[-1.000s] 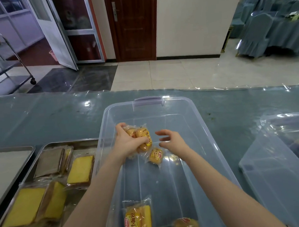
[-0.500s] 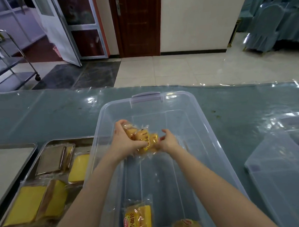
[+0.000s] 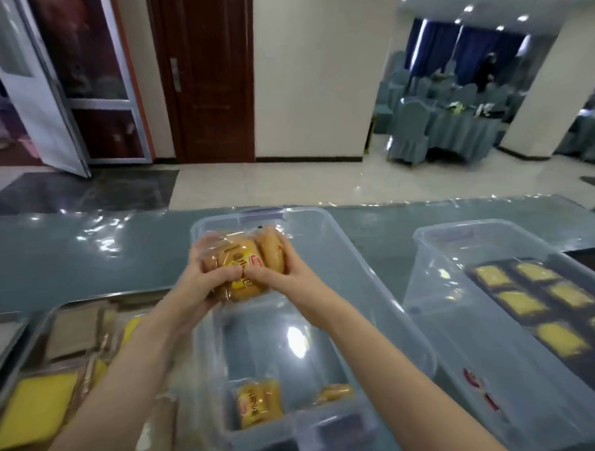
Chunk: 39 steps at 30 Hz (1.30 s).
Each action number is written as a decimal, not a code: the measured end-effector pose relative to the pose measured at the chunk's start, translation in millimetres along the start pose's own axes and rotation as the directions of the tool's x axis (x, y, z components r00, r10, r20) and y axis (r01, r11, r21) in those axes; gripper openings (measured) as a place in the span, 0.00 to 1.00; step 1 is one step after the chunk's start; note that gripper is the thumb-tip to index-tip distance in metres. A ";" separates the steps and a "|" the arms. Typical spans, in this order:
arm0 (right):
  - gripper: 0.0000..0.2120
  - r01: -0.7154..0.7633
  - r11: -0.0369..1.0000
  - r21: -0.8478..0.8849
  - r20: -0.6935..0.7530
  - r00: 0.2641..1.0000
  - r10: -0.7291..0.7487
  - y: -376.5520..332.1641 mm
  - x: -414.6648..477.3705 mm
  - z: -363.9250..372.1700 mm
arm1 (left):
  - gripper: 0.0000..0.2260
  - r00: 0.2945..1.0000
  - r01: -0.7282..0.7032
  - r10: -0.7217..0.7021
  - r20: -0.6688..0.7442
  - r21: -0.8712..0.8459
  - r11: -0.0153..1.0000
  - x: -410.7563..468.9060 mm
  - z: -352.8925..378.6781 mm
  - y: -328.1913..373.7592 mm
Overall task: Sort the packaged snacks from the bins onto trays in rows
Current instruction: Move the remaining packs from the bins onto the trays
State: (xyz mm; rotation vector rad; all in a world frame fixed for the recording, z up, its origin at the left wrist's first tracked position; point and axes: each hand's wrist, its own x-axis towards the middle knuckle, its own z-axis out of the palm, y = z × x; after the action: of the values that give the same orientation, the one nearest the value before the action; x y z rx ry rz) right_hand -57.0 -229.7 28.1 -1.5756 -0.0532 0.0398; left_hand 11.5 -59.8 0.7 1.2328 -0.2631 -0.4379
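Both hands hold a bundle of small bread packets [image 3: 243,261] in clear wrap with yellow labels, raised above the far end of the clear plastic bin [image 3: 378,310]. My left hand [image 3: 206,284] grips the bundle from the left, my right hand [image 3: 274,277] from the right, thumbs meeting in front. Two more packets lie at the near end of the bin: a yellow-labelled packet [image 3: 259,402] and a small bun packet [image 3: 334,392]. A metal tray [image 3: 57,310] at the left carries wrapped yellow cake slices [image 3: 34,407] and brown ones [image 3: 77,332].
A second clear bin [image 3: 438,287] stands at the right with yellow cakes [image 3: 521,300] seen through it on a dark tray. Another tray's edge [image 3: 4,326] shows at far left. The table has a teal cover under clear plastic [image 3: 86,255]. Floor, doors and covered chairs lie beyond.
My right hand closed onto the loose packet and joined it to those in my left hand. Both hands then lifted the bundle up above the bin. The view tilted up and right.
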 end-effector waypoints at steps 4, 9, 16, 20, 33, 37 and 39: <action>0.44 0.038 0.996 -0.078 0.112 0.993 -0.029 -7.3 2.0 98.2 | 0.39 0.993 -0.077 0.074 -0.087 -0.036 0.996 -81.7 -68.9 32.2; 0.42 0.057 0.996 -0.075 0.309 0.951 -0.032 2.3 9.7 257.3 | 0.57 0.974 -0.053 0.063 -0.220 0.051 0.997 -202.1 -194.0 66.9; 0.39 0.138 0.983 -0.125 0.539 0.841 -0.049 26.5 13.0 471.5 | 0.47 0.903 0.119 -0.002 -0.430 0.245 0.962 -357.6 -357.2 96.5; 0.38 0.106 0.990 -0.098 0.649 0.760 -0.017 40.8 18.8 566.6 | 0.48 0.851 0.062 0.080 -0.519 0.250 0.966 -413.6 -427.5 100.8; 0.32 -0.124 0.986 -0.112 0.660 0.733 0.167 130.0 122.0 808.4 | 0.39 0.616 0.194 0.038 -0.787 0.199 0.961 -451.2 -665.7 107.2; 0.38 -0.205 0.960 -0.192 0.602 0.748 0.280 159.2 157.9 859.4 | 0.40 0.621 0.277 -0.020 -0.783 0.196 0.941 -440.8 -738.8 107.1; 0.39 -0.235 0.946 -0.222 0.567 0.759 0.321 170.7 171.1 881.4 | 0.41 0.637 0.297 -0.047 -0.770 0.189 0.936 -436.0 -768.4 103.4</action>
State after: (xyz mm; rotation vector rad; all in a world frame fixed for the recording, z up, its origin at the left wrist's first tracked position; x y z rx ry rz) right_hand 63.2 659.4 -145.9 -1.6442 -0.3235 0.7938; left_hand -31.3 819.4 -127.0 1.6492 0.5503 -0.0025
